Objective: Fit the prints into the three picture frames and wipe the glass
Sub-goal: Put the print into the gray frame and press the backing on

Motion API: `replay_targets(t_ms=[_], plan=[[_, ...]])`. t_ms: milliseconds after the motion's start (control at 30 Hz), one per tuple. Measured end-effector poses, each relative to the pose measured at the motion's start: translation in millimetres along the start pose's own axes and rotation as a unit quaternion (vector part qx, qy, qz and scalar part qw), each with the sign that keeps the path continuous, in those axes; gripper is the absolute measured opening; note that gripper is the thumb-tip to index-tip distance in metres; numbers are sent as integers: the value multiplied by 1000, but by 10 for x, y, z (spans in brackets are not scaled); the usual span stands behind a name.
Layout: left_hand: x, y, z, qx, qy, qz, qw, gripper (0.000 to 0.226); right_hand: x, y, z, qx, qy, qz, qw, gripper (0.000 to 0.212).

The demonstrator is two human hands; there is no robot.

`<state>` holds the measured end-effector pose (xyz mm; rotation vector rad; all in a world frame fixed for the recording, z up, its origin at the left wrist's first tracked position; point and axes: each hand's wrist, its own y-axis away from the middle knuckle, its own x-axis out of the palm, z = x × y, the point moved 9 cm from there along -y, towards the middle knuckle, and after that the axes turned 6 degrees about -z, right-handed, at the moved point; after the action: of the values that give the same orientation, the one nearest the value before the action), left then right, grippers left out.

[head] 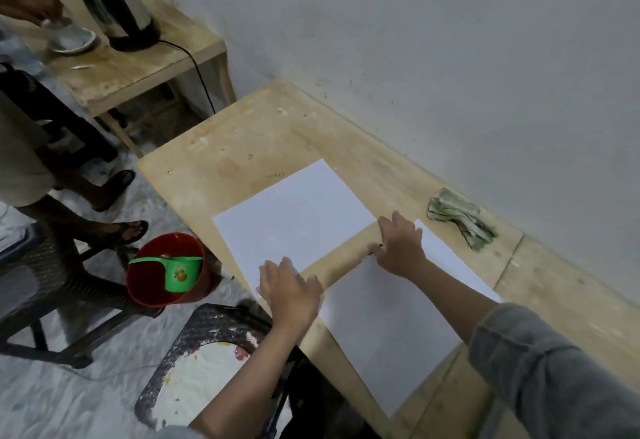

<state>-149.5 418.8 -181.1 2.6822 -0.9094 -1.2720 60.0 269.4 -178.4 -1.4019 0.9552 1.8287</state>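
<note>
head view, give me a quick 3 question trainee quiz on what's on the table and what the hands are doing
1. True or false: the left hand lies flat on the far white sheet.
2. Where is the folded cloth?
A. in the red bucket
B. on the wooden table near the wall, beyond the right hand
C. under the near white sheet
3. Fill in: no picture ______ shows on the table.

Key
1. True, at its near corner.
2. B
3. frame; only two white sheets and the cloth show there.
</note>
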Motion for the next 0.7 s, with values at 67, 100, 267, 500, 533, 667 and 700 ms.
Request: replay_targets(t_ms=[67,100,267,500,533,667,700], plan=[[114,274,-50,7,11,-5,1000,51,-36,208,-330,16,15,2,1000,61],[154,394,-67,10,14,-13,1000,56,-47,289,-499,26,22,3,999,62],[306,917,-72,-37,27,-58,997,57,-69,648,-1225,87,0,24,996,68],[513,1390,-100,-70,36,-56,995,62,-34,896,-1501,51,-21,42,998,71],[529,1402,-135,-64,27,-54,996,62,-64,900,-1490,43,-28,36,998,71],[567,1420,-202,-62,30,-55,996,59,-121,938,-1490,24,-58,23,998,72],[568,1410,-171,-75,52,-60,994,60,-124,946,-1490,20,-62,20,998,72]])
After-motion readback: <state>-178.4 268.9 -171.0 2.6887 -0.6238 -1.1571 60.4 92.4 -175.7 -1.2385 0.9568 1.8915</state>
